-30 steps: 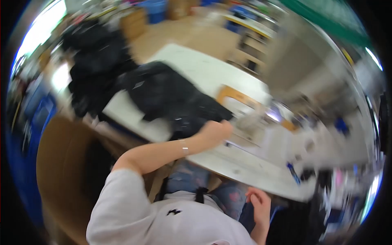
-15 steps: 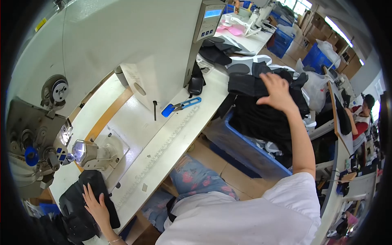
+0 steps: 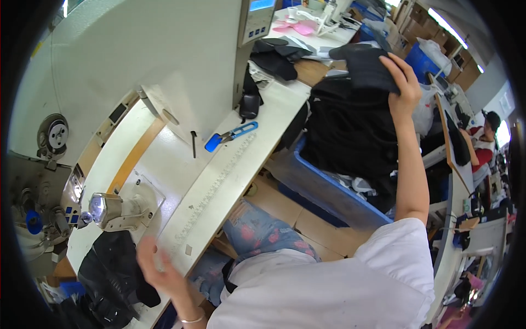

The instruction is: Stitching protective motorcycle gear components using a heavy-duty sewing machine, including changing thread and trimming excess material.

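My right hand point(image 3: 406, 90) grips the edge of a dark fabric piece point(image 3: 372, 68), lifted above a heap of black cloth point(image 3: 350, 131) in a blue plastic crate point(image 3: 334, 189). Its fingertips curl over the near corner of the piece. My left hand point(image 3: 164, 271), smeared by motion, hangs over the sewing machine table's front part with fingers apart and nothing in them. Beside it lies a crumpled black fabric piece point(image 3: 112, 274) at the table's left end, below the machine's metal arm end point(image 3: 107, 211).
Blue-handled thread snips point(image 3: 233, 136) lie on the white table point(image 3: 219, 189) near a printed ruler strip. The tall machine body point(image 3: 159, 49) stands at the back left. Dark and grey pieces point(image 3: 274, 60) are piled behind. Another person point(image 3: 483, 142) sits at the far right.
My left hand has lifted off the black piece and moved right. My right hand has closed on the dark fabric piece and raised it from the pile. The view has shifted slightly.
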Demonstrator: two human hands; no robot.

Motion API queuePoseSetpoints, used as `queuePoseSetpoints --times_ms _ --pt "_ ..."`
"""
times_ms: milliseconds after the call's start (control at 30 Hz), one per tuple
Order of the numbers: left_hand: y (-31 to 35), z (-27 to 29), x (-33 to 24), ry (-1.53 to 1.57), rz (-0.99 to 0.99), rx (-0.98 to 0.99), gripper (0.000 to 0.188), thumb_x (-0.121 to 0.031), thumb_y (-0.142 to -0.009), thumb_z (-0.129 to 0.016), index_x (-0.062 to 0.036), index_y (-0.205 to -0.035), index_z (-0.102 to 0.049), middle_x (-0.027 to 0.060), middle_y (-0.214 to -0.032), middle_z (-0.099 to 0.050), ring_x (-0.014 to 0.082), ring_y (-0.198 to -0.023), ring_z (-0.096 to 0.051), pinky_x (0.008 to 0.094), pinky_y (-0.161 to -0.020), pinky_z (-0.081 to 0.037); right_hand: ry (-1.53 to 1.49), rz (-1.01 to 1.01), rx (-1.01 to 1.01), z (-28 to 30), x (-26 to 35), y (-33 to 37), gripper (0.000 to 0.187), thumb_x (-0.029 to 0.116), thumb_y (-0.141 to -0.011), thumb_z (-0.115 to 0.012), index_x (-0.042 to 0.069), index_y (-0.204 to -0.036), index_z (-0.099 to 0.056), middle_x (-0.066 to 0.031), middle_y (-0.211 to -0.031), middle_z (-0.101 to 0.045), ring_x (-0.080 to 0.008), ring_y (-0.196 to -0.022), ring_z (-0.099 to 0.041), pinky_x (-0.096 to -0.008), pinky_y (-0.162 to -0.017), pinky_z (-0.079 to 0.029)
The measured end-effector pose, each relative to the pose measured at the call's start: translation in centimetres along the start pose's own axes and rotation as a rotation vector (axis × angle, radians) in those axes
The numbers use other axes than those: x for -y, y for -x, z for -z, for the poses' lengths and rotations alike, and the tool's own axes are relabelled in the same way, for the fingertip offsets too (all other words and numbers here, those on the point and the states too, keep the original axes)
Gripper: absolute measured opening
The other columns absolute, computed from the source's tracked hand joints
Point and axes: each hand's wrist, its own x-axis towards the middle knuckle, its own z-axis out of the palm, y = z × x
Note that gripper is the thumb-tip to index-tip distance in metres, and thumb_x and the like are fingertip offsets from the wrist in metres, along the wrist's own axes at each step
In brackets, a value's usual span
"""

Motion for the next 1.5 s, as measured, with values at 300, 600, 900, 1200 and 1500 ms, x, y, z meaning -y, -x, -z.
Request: queuePoseSetpoints --times_ms 300,600,900,1200,1500 --pt "-2.1 -15.1 -15.0 1.039 -0.048 0.914 0.054 -0.02 -0.095 -0.058 -0.0003 -0.141 -0.039 0.0182 -0.143 -0.043 0.0296 -0.131 -0.044 0.0387 -0.109 -0.033 -0.34 0.372 0.202 0.9 10.0 10.1 0.024 0.017 -0.072 -0.066 0.024 -0.094 -0.072 -0.0017 -0.102 -0.067 -0.0195 -0.092 -0.065 -0.0348 -0.081 -0.051" --pt "-4.1 -25.7 -23.3 0.676 0.202 0.898 0.06 -0.052 -0.076 -0.074 0.0022 -0.101 -0.065 0.0102 -0.089 -0.064 0.0221 -0.09 -0.061 0.0315 -0.08 -0.047 -0.309 0.402 0.251 3.0 9.7 13.9 0.024 0.016 -0.076 -0.065 0.029 -0.097 -0.072 0.0035 -0.104 -0.067 -0.0124 -0.094 -0.063 -0.0295 -0.085 -0.045" --pt "-0.9 -22.0 -24.7 1.1 0.037 0.337 0.022 -0.012 -0.096 -0.055 0.0041 -0.111 -0.055 0.0155 -0.099 -0.066 0.0186 -0.086 -0.061 0.0317 -0.08 -0.047 -0.065 -0.158 0.299 1.9 5.1 17.7 0.055 0.012 -0.064 -0.074 0.017 -0.116 -0.057 -0.0044 -0.133 -0.051 -0.0217 -0.119 -0.051 -0.0411 -0.098 -0.035" --pt "0.3 -13.8 -21.0 1.155 0.218 0.384 0.016 -0.008 -0.095 -0.058 0.0017 -0.107 -0.053 0.0042 -0.094 -0.06 0.0078 -0.086 -0.053 0.0225 -0.079 -0.043 0.132 -0.437 0.652 4.5 2.9 14.8 0.026 0.007 -0.085 -0.059 0.006 -0.11 -0.065 -0.0137 -0.111 -0.064 -0.0288 -0.102 -0.057 -0.0386 -0.09 -0.041" --pt "0.0 -11.8 -17.7 1.085 0.409 0.371 0.02 -0.017 -0.096 -0.059 -0.0023 -0.085 -0.051 -0.005 -0.068 -0.04 0.0037 -0.063 -0.033 0.0225 -0.054 -0.031 -0.612 -0.353 0.615 5.6 12.4 2.9 0.028 0.011 -0.084 -0.062 0.0 -0.11 -0.063 -0.0155 -0.111 -0.064 -0.0276 -0.103 -0.062 -0.034 -0.089 -0.047"
